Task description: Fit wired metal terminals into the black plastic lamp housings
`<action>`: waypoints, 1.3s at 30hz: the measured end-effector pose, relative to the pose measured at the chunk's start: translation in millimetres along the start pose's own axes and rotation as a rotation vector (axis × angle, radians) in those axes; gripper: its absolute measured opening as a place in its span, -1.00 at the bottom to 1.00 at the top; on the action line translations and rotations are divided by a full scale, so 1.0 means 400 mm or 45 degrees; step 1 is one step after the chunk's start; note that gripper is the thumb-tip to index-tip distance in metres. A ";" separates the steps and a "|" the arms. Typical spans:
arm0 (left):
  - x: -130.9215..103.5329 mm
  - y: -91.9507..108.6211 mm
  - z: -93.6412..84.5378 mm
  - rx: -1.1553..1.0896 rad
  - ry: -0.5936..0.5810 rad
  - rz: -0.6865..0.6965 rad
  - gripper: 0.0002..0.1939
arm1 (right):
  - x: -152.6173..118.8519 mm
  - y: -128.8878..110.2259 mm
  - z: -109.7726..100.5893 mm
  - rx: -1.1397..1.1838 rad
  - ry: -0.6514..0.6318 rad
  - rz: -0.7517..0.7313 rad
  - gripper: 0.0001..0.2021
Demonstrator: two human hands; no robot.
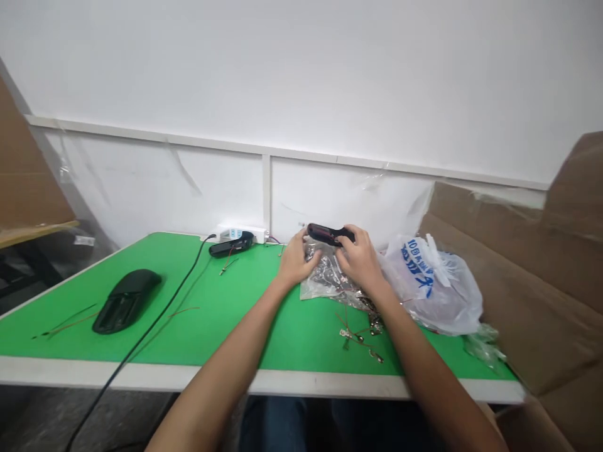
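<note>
Both hands, the left hand (pixel 296 258) and right hand (pixel 360 258), apparently gripped a dark handset (pixel 328 234) between them above a clear bag (pixel 325 279).

Both hands, left hand (pixel 296 259) and right hand (pixel 360 258), grip a black casing (pixel 328 234) at frame centre above a clear bag (pixel 325 279).

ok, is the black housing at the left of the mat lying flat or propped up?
Flat. The black housing lies lengthwise on the green mat, untouched; both hands are elsewhere.
</note>
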State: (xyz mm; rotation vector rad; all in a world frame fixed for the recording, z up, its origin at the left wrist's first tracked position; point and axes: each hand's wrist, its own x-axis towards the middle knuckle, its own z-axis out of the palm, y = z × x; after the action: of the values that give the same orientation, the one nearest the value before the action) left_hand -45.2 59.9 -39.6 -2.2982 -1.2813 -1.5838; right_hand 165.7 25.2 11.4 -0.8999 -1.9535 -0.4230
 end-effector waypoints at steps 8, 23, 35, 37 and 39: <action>-0.017 0.054 -0.009 -0.113 -0.257 0.107 -0.19 | -0.047 0.001 -0.014 0.127 -0.032 -0.010 -0.73; -0.029 0.086 0.017 -0.248 -0.089 -0.008 -0.38 | -0.052 0.004 -0.019 0.279 -0.020 0.047 -0.77; -0.039 0.147 0.000 -0.237 -0.196 -0.043 -0.53 | -0.053 -0.014 0.021 0.711 0.127 0.307 -0.67; -0.041 0.156 0.000 -0.275 -0.230 -0.033 -0.54 | -0.053 -0.023 0.027 0.742 0.158 0.385 -0.64; -0.045 0.165 -0.001 -0.301 -0.271 -0.019 -0.57 | -0.052 -0.031 0.033 0.776 0.191 0.480 -0.60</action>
State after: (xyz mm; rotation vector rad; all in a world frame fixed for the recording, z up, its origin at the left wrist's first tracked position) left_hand -4.2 6.2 -28.9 -2.6690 -1.2113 -1.6106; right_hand 155.2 15.9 -12.4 -0.7759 -1.5838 0.3057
